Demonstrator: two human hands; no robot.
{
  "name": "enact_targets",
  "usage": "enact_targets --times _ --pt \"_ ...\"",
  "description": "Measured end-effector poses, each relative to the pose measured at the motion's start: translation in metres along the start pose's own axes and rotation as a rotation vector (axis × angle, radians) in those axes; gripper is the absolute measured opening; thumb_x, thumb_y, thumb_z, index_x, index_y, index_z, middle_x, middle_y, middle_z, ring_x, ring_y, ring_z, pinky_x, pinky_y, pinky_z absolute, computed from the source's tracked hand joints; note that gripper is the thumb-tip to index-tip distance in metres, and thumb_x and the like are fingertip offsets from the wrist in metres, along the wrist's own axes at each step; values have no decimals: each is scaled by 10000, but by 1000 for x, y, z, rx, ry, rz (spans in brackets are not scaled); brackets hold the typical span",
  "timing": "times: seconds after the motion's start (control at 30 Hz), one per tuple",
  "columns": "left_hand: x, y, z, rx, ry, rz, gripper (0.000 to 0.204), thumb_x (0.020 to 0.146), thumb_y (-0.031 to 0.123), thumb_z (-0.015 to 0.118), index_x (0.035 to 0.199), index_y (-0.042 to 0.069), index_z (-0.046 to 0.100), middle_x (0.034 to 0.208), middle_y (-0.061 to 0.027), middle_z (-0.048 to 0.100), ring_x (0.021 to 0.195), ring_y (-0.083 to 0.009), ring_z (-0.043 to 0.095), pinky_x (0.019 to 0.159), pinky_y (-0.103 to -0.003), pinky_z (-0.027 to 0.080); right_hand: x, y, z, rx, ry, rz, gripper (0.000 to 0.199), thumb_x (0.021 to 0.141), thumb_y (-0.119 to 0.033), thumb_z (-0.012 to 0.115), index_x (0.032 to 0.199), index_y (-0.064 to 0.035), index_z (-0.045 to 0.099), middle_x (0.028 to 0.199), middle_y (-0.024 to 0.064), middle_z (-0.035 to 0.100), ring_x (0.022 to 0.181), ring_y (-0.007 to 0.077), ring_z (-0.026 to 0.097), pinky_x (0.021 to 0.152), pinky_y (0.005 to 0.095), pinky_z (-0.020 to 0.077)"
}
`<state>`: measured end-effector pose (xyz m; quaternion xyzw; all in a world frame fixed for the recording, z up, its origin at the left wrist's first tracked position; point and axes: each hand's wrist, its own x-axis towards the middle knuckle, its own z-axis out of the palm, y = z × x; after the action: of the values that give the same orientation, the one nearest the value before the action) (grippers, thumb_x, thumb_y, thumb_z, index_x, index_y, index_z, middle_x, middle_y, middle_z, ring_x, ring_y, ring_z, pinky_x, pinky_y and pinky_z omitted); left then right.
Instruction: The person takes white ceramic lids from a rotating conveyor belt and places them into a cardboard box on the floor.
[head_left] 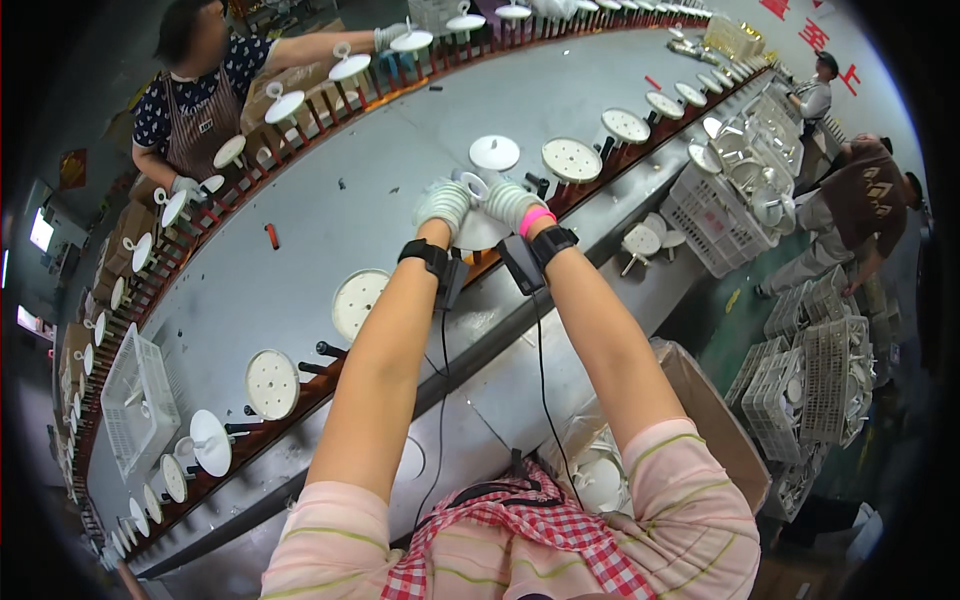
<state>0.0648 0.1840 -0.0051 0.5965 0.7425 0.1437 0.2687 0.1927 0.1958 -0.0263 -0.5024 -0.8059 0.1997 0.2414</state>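
My left hand and my right hand, both in pale ribbed gloves, meet over the near side of the conveyor track. Between them is a white disc with a white ring standing up from it. Both hands' fingers close round this ringed piece, partly hiding it. Just beyond my hands lies a plain white disc. To their right, a cream disc with small holes sits on a track peg, next to a dark peg.
More discs, such as a holed one, ride the track that curves round the grey table. A white plastic crate rests at the left. Crates of discs stand at the right. A co-worker works across the table; other people are at the right.
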Motion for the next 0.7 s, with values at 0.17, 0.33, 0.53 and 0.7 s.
enact_targets --times 0.17,0.33,0.53,0.7 --pt "-34 -17 -41 33 -74 -96 376 822 308 580 1058 25 658 1043 -199 650 982 -325 634 840 -413 511 28 -47 -1 -300 -261 141 423 808 -369 536 1027 -31 666 1068 222 617 1022 369 590 867 415 476" --pt "-8 -124 1 392 364 427 242 800 185 515 858 14 676 843 -203 653 756 -325 637 681 -423 510 -24 -102 2 -167 -104 79 368 801 -346 563 986 -55 692 957 213 657 960 356 631 804 408 507" --pt "-51 -102 -16 128 399 427 239 826 226 505 868 18 616 812 -200 608 699 -327 586 650 -443 459 -151 -59 44 251 377 -145 385 864 -280 496 1140 -13 523 1105 212 580 947 357 580 813 417 469" --pt "-175 -95 29 107 714 580 377 863 161 553 1200 -6 523 1303 -245 431 1180 -383 453 996 -463 346 -339 41 46 164 474 -113 203 795 -88 513 952 -25 626 959 144 622 940 307 583 816 400 459"
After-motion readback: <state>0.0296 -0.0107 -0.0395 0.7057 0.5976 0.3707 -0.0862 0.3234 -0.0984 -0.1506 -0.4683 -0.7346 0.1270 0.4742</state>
